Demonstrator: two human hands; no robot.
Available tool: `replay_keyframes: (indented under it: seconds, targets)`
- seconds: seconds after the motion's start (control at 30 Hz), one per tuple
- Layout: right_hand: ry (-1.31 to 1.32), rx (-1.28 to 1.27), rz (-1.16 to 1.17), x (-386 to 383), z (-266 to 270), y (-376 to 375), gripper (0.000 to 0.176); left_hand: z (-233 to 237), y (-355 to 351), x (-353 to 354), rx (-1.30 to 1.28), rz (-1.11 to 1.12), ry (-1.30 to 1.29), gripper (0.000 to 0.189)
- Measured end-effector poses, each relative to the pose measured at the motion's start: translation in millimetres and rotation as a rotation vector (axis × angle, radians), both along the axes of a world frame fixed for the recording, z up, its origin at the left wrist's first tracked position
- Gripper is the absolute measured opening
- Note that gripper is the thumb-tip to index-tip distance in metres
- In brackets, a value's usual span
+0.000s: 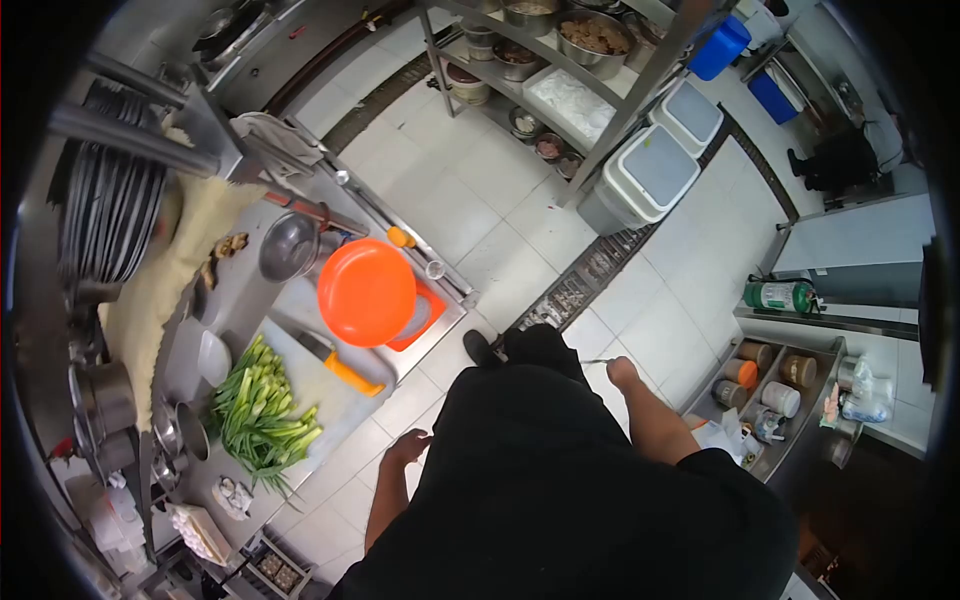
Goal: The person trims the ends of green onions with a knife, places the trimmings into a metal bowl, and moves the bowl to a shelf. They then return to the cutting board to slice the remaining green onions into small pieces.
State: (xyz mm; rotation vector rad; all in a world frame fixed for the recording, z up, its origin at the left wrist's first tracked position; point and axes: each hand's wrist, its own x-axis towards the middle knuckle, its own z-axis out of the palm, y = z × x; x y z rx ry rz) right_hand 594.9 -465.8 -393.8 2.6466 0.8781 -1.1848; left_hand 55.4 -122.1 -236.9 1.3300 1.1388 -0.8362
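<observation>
My right hand (622,372) is closed around a thin metal object (597,361) that points left, beside my dark clothing. On the other side my left hand (408,446) hangs near the counter's edge, loosely open and holding nothing. Cut green stalks (262,410) lie in a pile on a white cutting board (345,408) at the left. A knife (352,374) with a yellow handle rests on the board, to the right of the greens. Beyond it stands an orange round basin (367,292), next to a metal bowl (290,247).
Stacked dark plates (112,215) stand at the far left. A metal shelf (575,125) holds food containers at the top, beside lidded bins (652,175). At the right are a green cylinder (780,295) and a rack of jars (780,400). Another person (840,162) is at the upper right.
</observation>
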Motion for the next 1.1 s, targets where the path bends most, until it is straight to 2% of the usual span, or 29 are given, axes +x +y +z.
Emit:
replay_keyframes:
  seconds: [0.13,0.23,0.3,0.33,0.37,0.4,0.43,0.47,0.53,0.67,0.7,0.77,0.87,0.97,1.03,1.07,1.1]
  targets:
    - [-0.048,-0.108,-0.263,60,63,15,0.037,-59,-49,-17,0.063,0.120,0.021,0.047]
    - [-0.142,-0.055,-0.309,159,57,52,0.034,-104,-82,-22,0.257,0.111,-0.146,0.042]
    - [-0.277,-0.049,-0.390,227,78,96,0.033,-105,-86,4,0.361,0.176,-0.235,0.038]
    - [-0.399,-0.019,-0.409,249,111,125,0.035,-103,-87,5,0.295,0.426,-0.098,0.038]
    - [-0.513,0.019,-0.414,268,134,155,0.037,-77,-88,29,0.206,0.822,0.062,0.038]
    - [-0.542,0.081,-0.431,306,123,175,0.037,-57,-93,57,0.202,1.009,0.116,0.037]
    - [-0.565,0.145,-0.446,346,111,193,0.037,-37,-100,86,0.214,1.101,0.154,0.037]
    - [-0.576,0.193,-0.465,379,96,202,0.036,-23,-109,107,0.257,1.102,0.139,0.042]
    - [-0.526,0.296,-0.507,429,82,232,0.034,12,-116,163,0.280,0.967,0.189,0.048]
    - [-0.415,0.316,-0.517,482,31,260,0.033,47,-131,218,0.465,0.505,0.146,0.046]
    - [-0.412,0.275,-0.490,486,23,265,0.032,63,-130,234,0.505,0.518,0.170,0.042]
    - [-0.406,0.211,-0.439,486,8,282,0.031,89,-127,259,0.467,0.725,0.272,0.041]
    - [-0.239,0.191,-0.144,522,-78,267,0.028,106,-136,266,0.491,0.692,0.286,0.044]
    - [-0.378,0.080,0.420,562,-167,248,0.025,105,-148,268,0.478,0.680,0.279,0.045]
    - [-0.452,-0.033,0.827,540,-117,269,0.027,92,-169,257,0.521,0.723,0.269,0.047]
    - [-0.587,0.091,0.880,534,-124,265,0.022,91,-175,257,0.509,0.727,0.263,0.048]
    - [-0.534,0.142,0.820,530,-123,269,0.023,90,-179,260,0.496,0.735,0.257,0.048]
